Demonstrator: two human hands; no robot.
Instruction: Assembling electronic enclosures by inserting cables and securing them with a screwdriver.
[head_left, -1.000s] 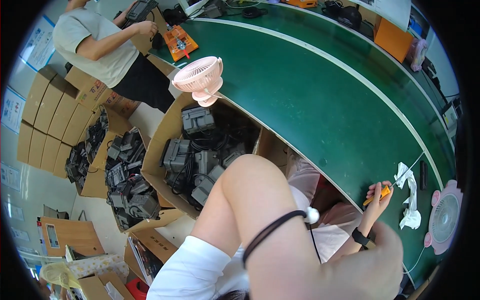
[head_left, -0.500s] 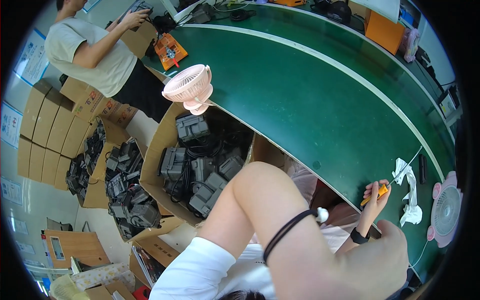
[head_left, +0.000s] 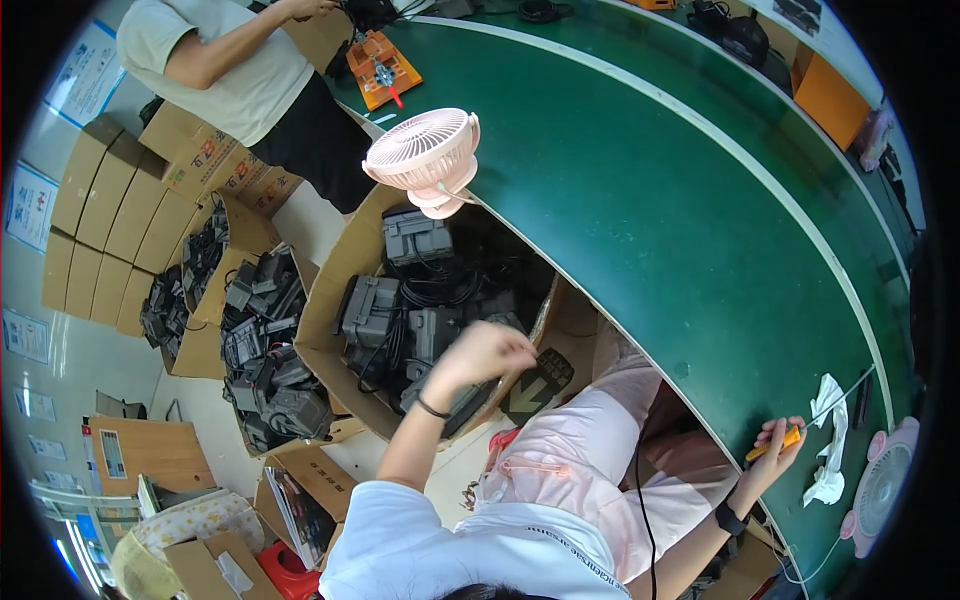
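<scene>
My right hand (head_left: 772,447), at the table's near edge on the right, is closed around the yellow-orange handle of a screwdriver (head_left: 796,437); its thin shaft points up to the right, past a crumpled white tissue (head_left: 829,450). My left hand (head_left: 488,352) hovers over the near side of an open cardboard box (head_left: 318,335), its fingers bent and smeared by motion, so their grip is unclear. Inside the box lie several dark grey box-shaped devices (head_left: 369,308) with black cables (head_left: 440,290).
A pink fan (head_left: 425,150) sits at the green table's (head_left: 620,230) near left edge, another pink fan (head_left: 885,490) on the far right. Beyond the box, a person (head_left: 260,85) stands by an orange fixture (head_left: 380,70). More cardboard boxes of grey devices (head_left: 275,350) stand left.
My left arm has swung left and down from across the view, bringing the hand over the box. The right hand keeps the screwdriver. The whole view has shifted somewhat.
</scene>
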